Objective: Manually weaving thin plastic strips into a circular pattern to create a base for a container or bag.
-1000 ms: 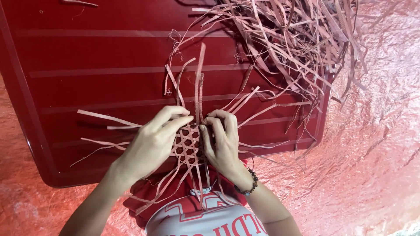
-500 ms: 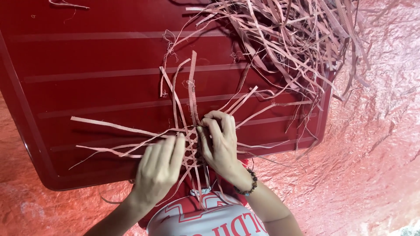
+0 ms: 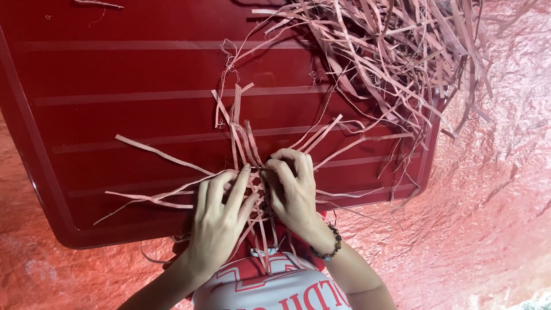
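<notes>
Fingertips of left hand (image 3: 221,215) and right hand (image 3: 293,192) pinching a small woven mat (image 3: 255,192) at the red tray (image 3: 115,74)'s near edge, strips (image 3: 166,155) fanning mostly far and left, wrists bent inward, loose strip pile (image 3: 396,51) far right.

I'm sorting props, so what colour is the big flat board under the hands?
Dark red board, ribbed, seen in the head view.

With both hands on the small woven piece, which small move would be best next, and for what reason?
Probably the left hand should draw one loose strip from the left side across the woven piece while the right hand pins the centre. Both hands press together on the weave above the red tray, and many strip ends fan out unwoven on every side.
</notes>
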